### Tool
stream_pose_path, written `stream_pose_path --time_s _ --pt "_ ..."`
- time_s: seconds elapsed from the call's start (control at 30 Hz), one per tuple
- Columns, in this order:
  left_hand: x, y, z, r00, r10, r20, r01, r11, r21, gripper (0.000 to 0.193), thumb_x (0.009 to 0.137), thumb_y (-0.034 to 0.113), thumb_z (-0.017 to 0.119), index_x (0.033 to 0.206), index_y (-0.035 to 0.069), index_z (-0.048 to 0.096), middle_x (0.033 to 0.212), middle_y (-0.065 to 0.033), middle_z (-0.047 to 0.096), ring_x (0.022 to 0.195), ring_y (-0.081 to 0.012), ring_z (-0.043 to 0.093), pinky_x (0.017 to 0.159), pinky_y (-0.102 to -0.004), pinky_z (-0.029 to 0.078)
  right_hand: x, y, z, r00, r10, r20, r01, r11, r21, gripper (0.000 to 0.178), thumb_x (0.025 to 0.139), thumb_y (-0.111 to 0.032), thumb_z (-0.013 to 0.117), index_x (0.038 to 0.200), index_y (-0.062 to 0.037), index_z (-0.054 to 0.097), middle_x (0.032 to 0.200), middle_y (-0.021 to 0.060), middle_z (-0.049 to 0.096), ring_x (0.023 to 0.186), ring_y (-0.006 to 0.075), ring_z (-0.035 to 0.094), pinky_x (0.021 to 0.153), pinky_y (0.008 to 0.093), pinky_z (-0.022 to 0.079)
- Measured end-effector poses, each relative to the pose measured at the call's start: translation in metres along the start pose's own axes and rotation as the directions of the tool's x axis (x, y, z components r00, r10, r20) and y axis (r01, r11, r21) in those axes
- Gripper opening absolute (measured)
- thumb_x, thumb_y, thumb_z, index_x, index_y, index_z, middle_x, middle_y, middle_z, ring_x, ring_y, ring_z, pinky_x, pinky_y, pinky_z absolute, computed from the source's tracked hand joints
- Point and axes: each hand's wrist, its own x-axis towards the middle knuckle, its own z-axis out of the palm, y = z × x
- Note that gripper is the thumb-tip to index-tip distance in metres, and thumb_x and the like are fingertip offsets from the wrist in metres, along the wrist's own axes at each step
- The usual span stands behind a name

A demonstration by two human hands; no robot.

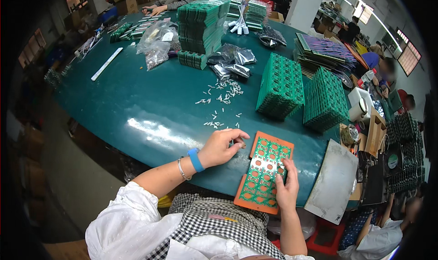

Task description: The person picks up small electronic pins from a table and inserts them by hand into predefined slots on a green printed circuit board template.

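Observation:
A green circuit board panel (265, 171) with rows of round openings lies in an orange tray (257, 205) at the table's near edge. My right hand (286, 189) holds its right side, with thumb and fingers on the panel. To the left of the tray, just over the table, is my left hand (223, 147). Its thumb and index finger curl toward each other in a pinch; whatever is between them is too small to make out. Beyond it, small white parts (230, 92) are scattered on the green table (155, 100).
Stacks of green panels (280, 84) (325, 98) stand at right, with a taller stack (200, 25) farther back. Silver bags (232, 61) and clear bags (159, 41) lie mid-table. A grey metal plate (331, 180) overhangs the right edge. Another person's hands (155, 10) work at the far side.

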Motion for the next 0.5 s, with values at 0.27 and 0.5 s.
stream_pose_path --time_s 0.27,0.5 --pt "0.004 0.020 0.018 0.998 -0.037 0.047 0.048 0.969 -0.242 0.025 0.087 -0.002 0.061 0.111 0.001 0.062 0.089 -0.0090 0.070 0.084 -0.0161 0.069 0.073 -0.0306 0.054 0.011 -0.028 0.006 0.981 -0.170 -0.098 0.150 0.970 -0.189 0.035 0.083 -0.006 0.065 0.118 -0.0010 0.061 0.129 0.0166 0.054 0.128 0.0339 0.046 0.106 0.0431 0.038" --pt "-0.003 0.048 0.048 0.996 0.012 0.085 0.023 0.918 -0.397 0.023 0.089 0.001 0.061 0.112 0.000 0.058 0.096 -0.0092 0.069 0.089 -0.0169 0.070 0.078 -0.0302 0.056 0.032 -0.055 0.000 0.960 -0.267 -0.091 0.275 0.956 0.098 0.024 0.073 0.001 0.075 0.095 0.0000 0.067 0.091 0.0110 0.064 0.084 0.0211 0.063 0.072 0.0313 0.050"
